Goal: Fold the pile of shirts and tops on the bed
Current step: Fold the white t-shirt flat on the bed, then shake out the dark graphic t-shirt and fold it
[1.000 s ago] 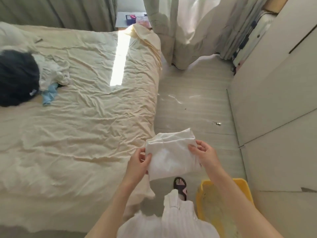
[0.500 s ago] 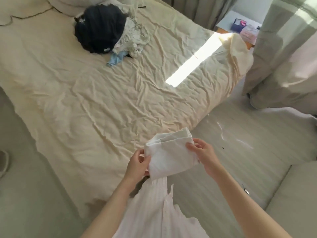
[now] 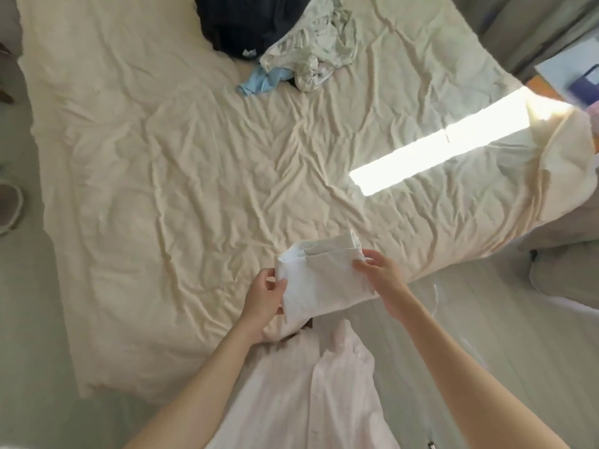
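Note:
I hold a folded white top (image 3: 324,280) in the air over the near edge of the bed (image 3: 194,176). My left hand (image 3: 264,294) grips its left side, thumb on top. My right hand (image 3: 379,273) pinches its right edge. At the far side of the bed lies the pile: a dark navy garment (image 3: 240,24), a crumpled pale green top (image 3: 317,50) and a light blue piece (image 3: 262,81) under them.
The cream sheet is wrinkled, with a bright strip of sunlight (image 3: 437,150) at the right. A bedside table (image 3: 577,79) stands at the far right by grey curtains (image 3: 525,24). A slipper (image 3: 9,209) lies on the floor at the left.
My view has swung left from the floor and wardrobe onto the bed. Both hands have kept hold of the folded white top, which has come over the bed's edge.

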Motion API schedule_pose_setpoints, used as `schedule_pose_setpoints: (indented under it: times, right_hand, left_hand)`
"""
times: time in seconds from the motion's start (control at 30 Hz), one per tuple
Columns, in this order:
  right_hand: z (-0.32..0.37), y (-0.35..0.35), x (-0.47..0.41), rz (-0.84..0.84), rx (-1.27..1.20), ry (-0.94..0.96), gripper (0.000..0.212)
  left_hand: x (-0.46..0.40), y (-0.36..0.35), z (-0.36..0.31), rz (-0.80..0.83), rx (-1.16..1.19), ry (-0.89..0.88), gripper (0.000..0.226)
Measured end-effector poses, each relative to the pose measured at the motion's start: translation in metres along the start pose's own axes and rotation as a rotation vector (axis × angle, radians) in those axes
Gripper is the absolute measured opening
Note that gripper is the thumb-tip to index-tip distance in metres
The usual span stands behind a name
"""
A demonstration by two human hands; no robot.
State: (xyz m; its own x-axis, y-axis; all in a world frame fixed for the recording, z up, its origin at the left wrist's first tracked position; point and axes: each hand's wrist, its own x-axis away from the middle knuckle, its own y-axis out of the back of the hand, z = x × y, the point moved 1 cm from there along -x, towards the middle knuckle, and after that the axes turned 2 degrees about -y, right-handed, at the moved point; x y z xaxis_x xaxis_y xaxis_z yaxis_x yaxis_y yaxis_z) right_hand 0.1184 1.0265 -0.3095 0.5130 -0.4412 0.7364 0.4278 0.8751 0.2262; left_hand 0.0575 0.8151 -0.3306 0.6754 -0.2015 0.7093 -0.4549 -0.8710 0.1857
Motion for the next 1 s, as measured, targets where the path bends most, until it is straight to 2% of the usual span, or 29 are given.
schedule_pose_setpoints:
  times: [0.23, 0.4, 0.53, 0.6, 0.7, 0.8, 0.93, 1.0]
  right_hand:
    - [0.015, 0.008, -0.092, 0.06, 0.073, -0.015, 0.013]
    - [0.005, 0.001, -0.159, 0.096, 0.143, -0.046, 0.014]
    - [-0.006, 0.005, -0.188, 0.116, 0.239, -0.161, 0.012]
    - [0.0, 0.008, -0.186, 0.097, 0.353, -0.15, 0.029]
    - [0.029, 0.012, -0.157, 0.106, 0.598, 0.044, 0.044]
    - [0.062, 0.01, -0.108, 0.177, 0.778, 0.373, 0.049]
    - [0.093, -0.009, -0.04, 0.192, 1.034, 0.793, 0.057]
    - [0.099, -0.024, -0.012, 0.215, 1.123, 0.928, 0.06]
  left_hand:
    - [-0.075, -0.032, -0.011, -0.101, -0.092, 0.015, 0.016]
    - [-0.127, -0.056, 0.005, -0.175, -0.113, 0.061, 0.013]
    - [-0.14, -0.054, 0.015, -0.185, -0.098, 0.156, 0.033]
    - [-0.134, -0.049, 0.013, -0.209, -0.072, 0.226, 0.038]
    - [-0.105, -0.038, -0.011, -0.25, -0.227, 0.188, 0.041]
    - [-0.058, -0.023, -0.041, -0.293, -0.382, -0.014, 0.045]
    - [0.01, 0.001, -0.06, -0.527, -0.693, -0.347, 0.044]
    - [0.037, 0.013, -0.056, -0.617, -0.765, -0.392, 0.046]
